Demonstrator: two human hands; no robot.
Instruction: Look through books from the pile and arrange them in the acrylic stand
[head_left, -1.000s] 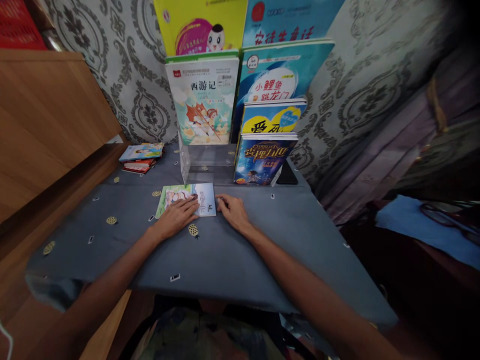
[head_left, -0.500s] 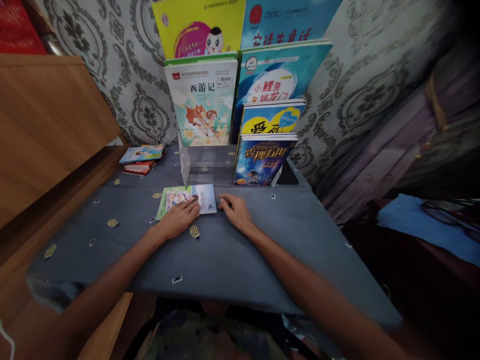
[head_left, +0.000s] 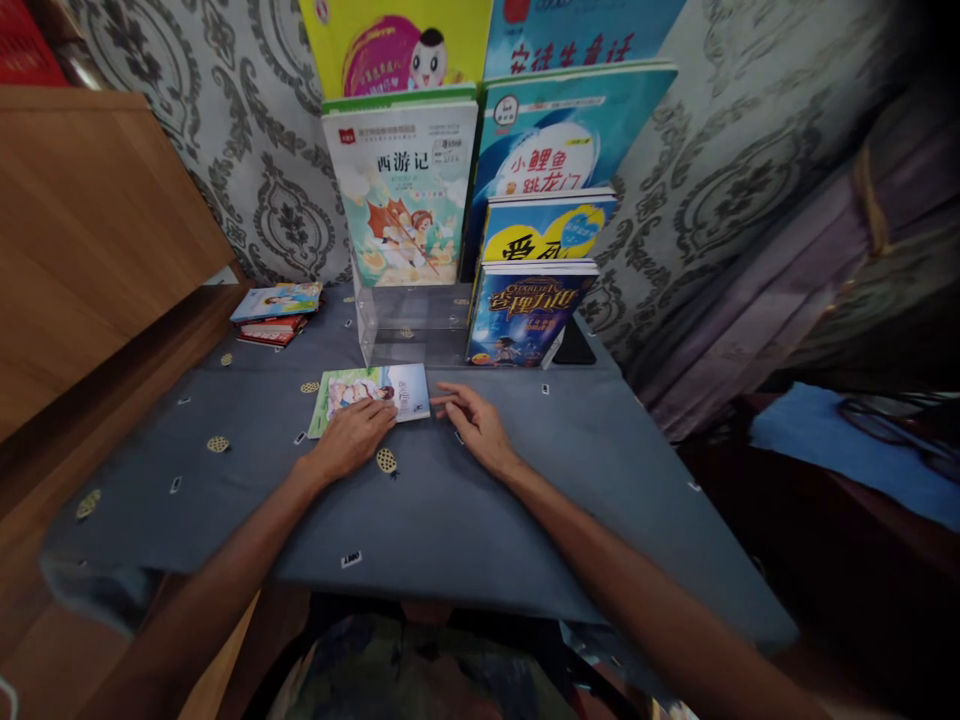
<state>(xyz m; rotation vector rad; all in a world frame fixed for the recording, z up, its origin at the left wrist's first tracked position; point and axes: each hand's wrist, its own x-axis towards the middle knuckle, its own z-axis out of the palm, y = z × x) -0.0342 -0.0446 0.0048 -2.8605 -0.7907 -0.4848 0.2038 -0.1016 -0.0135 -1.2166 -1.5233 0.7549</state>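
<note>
A small picture book (head_left: pixel 411 392) with an illustrated cover lies flat on the grey tablecloth, turned sideways to me. My left hand (head_left: pixel 355 434) rests on its lower edge, fingers stretched out flat over the cover. Just past the book's right edge is my right hand (head_left: pixel 480 428), with its fingers extended and parted and nothing in them. Its fingertips point at the book; whether they touch it I cannot tell. Behind the book stands a clear acrylic book stand (head_left: pixel 420 347), its lowest left tier holding no book at the front.
Several books stand in tiers on the stand, among them a white-covered book (head_left: pixel 409 200) and a dark blue book (head_left: pixel 525 315). A small pile of books (head_left: pixel 277 303) lies at the table's back left. Beside the stand lies a dark flat object (head_left: pixel 576 345).
My right hand's fingers have straightened and spread a little more beside the book. My left hand stays on the cover. The whole view has shifted slightly.
</note>
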